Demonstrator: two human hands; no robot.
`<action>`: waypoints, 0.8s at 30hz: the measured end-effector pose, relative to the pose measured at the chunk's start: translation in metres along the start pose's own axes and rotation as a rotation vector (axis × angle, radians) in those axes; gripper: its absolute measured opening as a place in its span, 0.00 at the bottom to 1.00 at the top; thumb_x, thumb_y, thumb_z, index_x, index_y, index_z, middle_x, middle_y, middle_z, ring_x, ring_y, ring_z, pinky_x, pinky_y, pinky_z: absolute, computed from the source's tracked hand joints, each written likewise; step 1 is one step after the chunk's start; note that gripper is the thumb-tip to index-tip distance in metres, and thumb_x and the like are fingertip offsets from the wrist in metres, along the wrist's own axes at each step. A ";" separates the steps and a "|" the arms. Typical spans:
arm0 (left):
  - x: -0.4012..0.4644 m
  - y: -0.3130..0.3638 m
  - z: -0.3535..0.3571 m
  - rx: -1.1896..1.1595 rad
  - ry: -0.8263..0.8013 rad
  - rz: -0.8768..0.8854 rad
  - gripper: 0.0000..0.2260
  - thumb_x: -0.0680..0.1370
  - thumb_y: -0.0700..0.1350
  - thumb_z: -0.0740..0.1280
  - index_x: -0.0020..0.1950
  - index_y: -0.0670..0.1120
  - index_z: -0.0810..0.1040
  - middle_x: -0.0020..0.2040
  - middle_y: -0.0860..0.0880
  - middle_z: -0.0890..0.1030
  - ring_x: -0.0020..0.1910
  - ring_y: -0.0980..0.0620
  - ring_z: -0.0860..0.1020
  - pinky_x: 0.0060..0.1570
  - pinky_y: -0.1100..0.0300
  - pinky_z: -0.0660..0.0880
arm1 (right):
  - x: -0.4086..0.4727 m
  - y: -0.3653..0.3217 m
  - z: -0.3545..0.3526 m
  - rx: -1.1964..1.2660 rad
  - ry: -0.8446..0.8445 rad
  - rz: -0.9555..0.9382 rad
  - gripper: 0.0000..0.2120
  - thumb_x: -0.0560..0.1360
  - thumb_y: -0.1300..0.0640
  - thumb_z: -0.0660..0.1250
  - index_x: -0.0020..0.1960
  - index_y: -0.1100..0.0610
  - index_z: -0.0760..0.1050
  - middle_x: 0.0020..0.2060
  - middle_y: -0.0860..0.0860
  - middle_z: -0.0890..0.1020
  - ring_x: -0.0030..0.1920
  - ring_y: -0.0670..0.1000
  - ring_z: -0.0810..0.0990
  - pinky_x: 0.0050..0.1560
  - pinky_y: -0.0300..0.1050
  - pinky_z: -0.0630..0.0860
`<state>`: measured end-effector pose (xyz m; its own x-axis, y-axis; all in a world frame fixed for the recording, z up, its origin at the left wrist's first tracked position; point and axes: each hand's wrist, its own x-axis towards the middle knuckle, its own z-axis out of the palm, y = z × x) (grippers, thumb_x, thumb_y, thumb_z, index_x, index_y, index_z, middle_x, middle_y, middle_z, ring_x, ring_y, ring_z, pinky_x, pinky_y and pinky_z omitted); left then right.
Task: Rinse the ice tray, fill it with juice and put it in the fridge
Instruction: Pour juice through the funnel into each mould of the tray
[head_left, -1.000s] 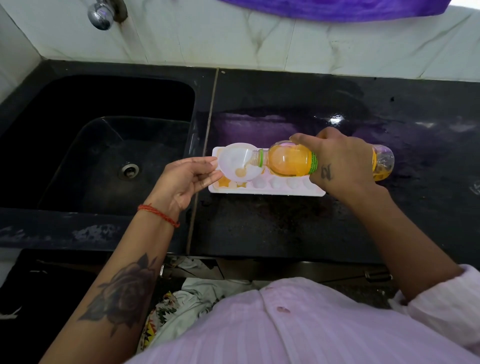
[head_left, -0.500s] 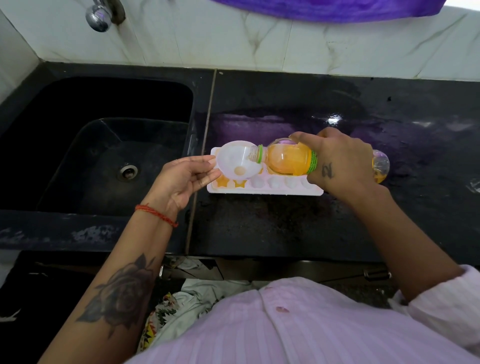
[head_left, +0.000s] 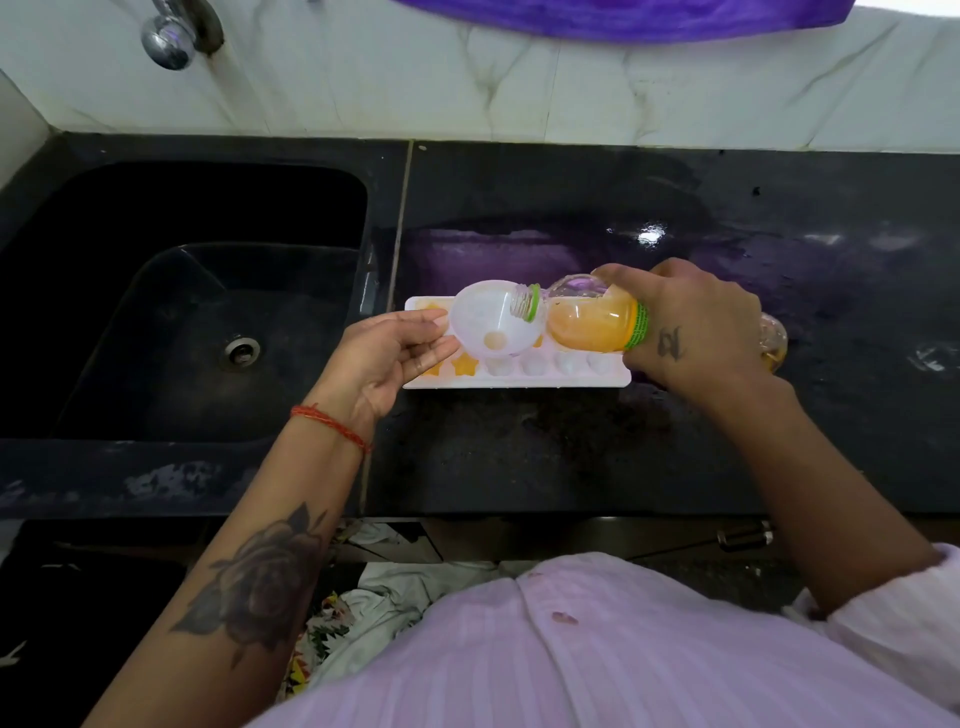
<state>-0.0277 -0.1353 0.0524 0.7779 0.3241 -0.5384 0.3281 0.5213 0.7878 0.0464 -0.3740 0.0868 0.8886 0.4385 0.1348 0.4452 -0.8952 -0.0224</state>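
Black counter (head_left: 519, 457) runs right of the sink (head_left: 182, 322); one ice tray (head_left: 519, 378) lies at its left edge, beside the seam. My left hand (head_left: 384, 358) pinches the one funnel (head_left: 493, 322) over the tray, my right hand (head_left: 691, 322) wraps the one tilted juice bottle (head_left: 592, 325). Three left-end moulds show orange; four near ones look unfilled. Tipping too steeply could flood the funnel and overrun a mould

White ice tray (head_left: 519, 378) flat on countertop, perhaps three star cells juice-filled
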 end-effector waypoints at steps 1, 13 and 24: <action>0.000 -0.001 0.001 0.003 -0.003 0.002 0.04 0.73 0.30 0.66 0.43 0.37 0.79 0.31 0.46 0.84 0.32 0.51 0.84 0.30 0.66 0.78 | 0.000 0.001 0.000 -0.016 0.002 0.001 0.32 0.69 0.51 0.72 0.68 0.39 0.64 0.56 0.53 0.76 0.51 0.60 0.77 0.43 0.46 0.62; 0.002 -0.003 0.005 0.037 0.016 -0.023 0.04 0.73 0.30 0.67 0.42 0.37 0.79 0.31 0.46 0.84 0.32 0.52 0.84 0.30 0.66 0.78 | 0.000 0.005 0.001 -0.093 0.000 -0.026 0.30 0.71 0.55 0.70 0.70 0.42 0.64 0.56 0.56 0.75 0.50 0.61 0.77 0.43 0.46 0.64; 0.004 0.000 0.004 0.029 0.000 -0.031 0.04 0.72 0.30 0.67 0.43 0.37 0.79 0.32 0.46 0.84 0.33 0.52 0.84 0.30 0.66 0.78 | 0.003 0.006 0.003 -0.042 -0.011 -0.007 0.31 0.70 0.50 0.72 0.69 0.40 0.63 0.56 0.54 0.76 0.51 0.59 0.77 0.42 0.45 0.62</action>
<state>-0.0227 -0.1372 0.0511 0.7669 0.3085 -0.5628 0.3673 0.5082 0.7790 0.0521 -0.3783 0.0836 0.8869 0.4451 0.1238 0.4462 -0.8947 0.0198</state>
